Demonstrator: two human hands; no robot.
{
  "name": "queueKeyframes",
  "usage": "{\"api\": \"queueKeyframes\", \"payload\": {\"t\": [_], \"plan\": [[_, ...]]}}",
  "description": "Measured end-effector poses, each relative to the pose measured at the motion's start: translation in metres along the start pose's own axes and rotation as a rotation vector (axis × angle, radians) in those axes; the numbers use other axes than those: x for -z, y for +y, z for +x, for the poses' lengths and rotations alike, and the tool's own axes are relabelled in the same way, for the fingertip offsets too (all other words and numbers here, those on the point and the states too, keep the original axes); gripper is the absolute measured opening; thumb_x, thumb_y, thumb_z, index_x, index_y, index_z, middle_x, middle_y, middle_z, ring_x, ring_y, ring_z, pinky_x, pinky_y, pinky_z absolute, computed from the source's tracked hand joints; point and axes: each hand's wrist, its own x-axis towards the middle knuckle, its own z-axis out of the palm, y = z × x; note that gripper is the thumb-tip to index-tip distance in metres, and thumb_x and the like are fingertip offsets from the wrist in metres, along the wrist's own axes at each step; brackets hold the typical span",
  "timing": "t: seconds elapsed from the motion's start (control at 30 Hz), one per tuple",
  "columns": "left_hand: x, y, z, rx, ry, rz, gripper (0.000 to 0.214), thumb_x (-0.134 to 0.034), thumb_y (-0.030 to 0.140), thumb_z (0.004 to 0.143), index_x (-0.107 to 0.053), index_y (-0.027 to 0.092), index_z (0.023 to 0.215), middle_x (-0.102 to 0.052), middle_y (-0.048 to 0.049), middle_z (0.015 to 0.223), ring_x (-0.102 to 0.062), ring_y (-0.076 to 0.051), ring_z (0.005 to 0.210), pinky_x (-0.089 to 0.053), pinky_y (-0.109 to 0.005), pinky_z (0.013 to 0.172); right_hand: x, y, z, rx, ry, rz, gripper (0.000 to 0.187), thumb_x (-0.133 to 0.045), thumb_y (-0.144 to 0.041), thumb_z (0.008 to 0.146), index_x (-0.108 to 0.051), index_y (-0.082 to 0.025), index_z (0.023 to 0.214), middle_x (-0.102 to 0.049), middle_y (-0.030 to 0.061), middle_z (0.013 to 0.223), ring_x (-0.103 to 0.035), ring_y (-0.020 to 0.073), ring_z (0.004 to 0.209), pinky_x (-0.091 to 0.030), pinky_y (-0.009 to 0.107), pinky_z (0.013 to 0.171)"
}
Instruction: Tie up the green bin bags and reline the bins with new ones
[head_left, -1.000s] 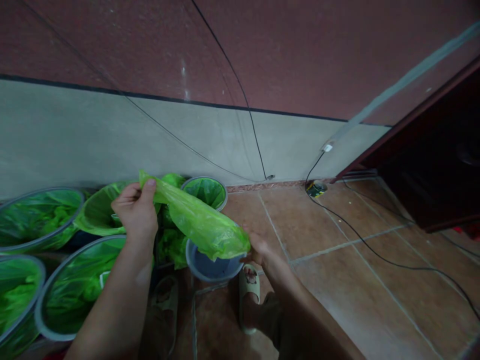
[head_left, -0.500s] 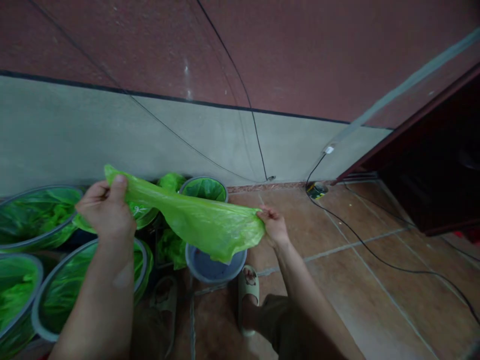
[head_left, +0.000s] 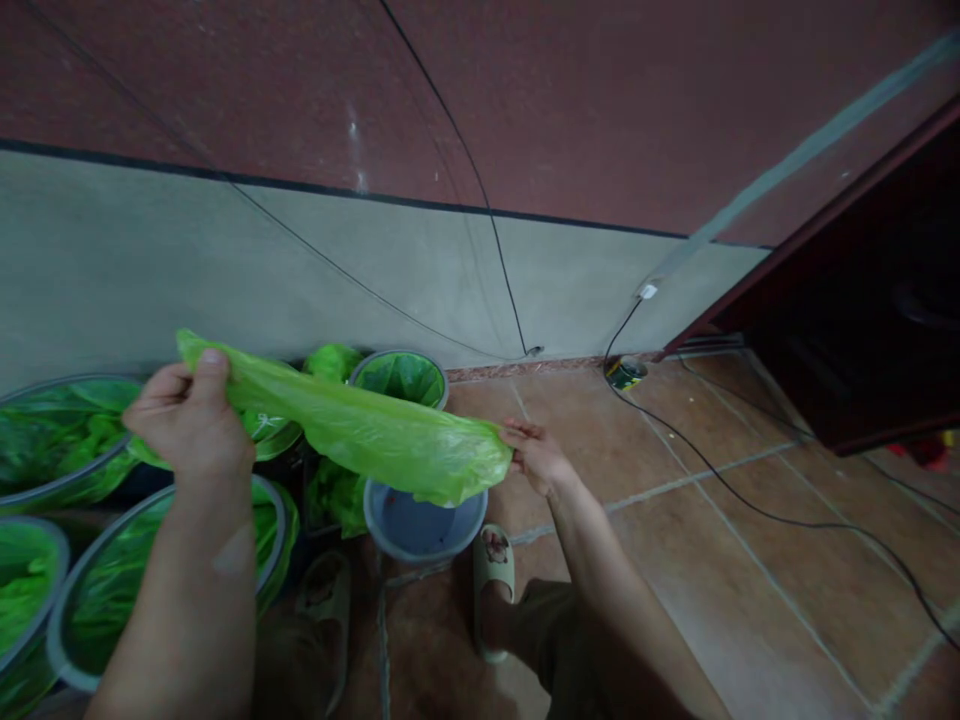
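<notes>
A thin green plastic bag (head_left: 375, 432) is stretched sideways in the air between my two hands. My left hand (head_left: 187, 410) pinches its upper left end between thumb and fingers. At the other end, my right hand (head_left: 536, 452) grips the bag's right edge with the fingertips. Below the bag, a grey-blue bin (head_left: 424, 522) without a liner stands on the floor, its back rim partly hidden. Behind it is another small bin (head_left: 405, 378) lined with green plastic.
Several lined bins crowd the left, including one (head_left: 58, 620) under my left forearm. Loose green bags (head_left: 337, 495) lie beside the grey-blue bin. A black cable (head_left: 720, 487) crosses the tiled floor to the right, past a small can (head_left: 625, 373). Dark furniture (head_left: 862, 300) stands at far right.
Both hands have shifted slightly left with the bag, the left hand further. The bag is pulled longer and narrower, uncovering more of the grey-blue bin. The view has turned slightly.
</notes>
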Motion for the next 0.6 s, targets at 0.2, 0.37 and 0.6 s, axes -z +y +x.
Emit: {"api": "queueKeyframes", "payload": {"t": [0.2,0.37,0.6], "plan": [[0.003,-0.007,0.007,-0.026,-0.021,0.022,0.018,-0.067,0.017,0.060,-0.050,0.015,0.054,-0.043,0.0090,0.049,-0.037,-0.005,0.050,-0.037,-0.023,0.056,0.006,-0.021,-0.003,0.215,-0.028,0.113,0.038,-0.078,-0.033,0.062,-0.068,-0.019,0.095,-0.069,-0.0003,0.071,-0.060,0.0123,0.060,-0.046,0.024,0.055],[0.012,-0.002,0.004,-0.080,-0.121,0.165,0.033,-0.062,0.038,0.072,-0.040,0.017,0.058,-0.034,0.0061,0.054,-0.053,-0.011,0.062,-0.030,-0.029,0.058,0.007,-0.024,-0.007,0.309,-0.190,0.033,0.041,-0.080,-0.027,0.057,-0.071,-0.020,0.096,-0.071,0.0001,0.078,-0.063,0.0130,0.069,-0.049,0.026,0.069],[0.021,-0.003,0.005,-0.075,-0.271,0.279,0.026,-0.054,0.041,0.077,-0.040,0.020,0.070,-0.046,-0.0013,0.066,-0.057,-0.034,0.106,-0.031,-0.040,0.063,0.000,-0.008,-0.001,0.554,0.066,-0.470,0.016,-0.063,-0.028,0.070,-0.069,-0.017,0.079,-0.067,0.0011,0.070,-0.057,0.0137,0.063,-0.044,0.026,0.062]]}}
